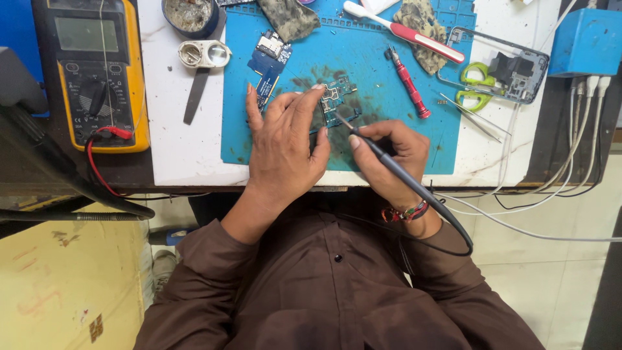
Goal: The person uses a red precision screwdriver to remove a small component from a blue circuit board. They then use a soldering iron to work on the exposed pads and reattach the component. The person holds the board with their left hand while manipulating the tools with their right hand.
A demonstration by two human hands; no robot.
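**Circuit board under both hands on the blue mat**

Multimeter (91, 71), yellow-cased, sits at 9 o'clock on the table (181, 149). Left hand (285, 146) lies flat, fingers released and spread, fingertips pressing on the small circuit board (338, 97). Board is on the blue mat (389, 136), centre, at 12 o'clock from the hands. Right hand (389, 159) has fingers clenched, pen-style, on the black soldering iron (389, 162); tip touches the board's lower edge. Red screwdriver (408, 84) lies at 1 o'clock, apart.

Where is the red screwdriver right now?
In the head view, the red screwdriver lies on the blue mat, upper right, beyond the right hand, below the toothbrush.
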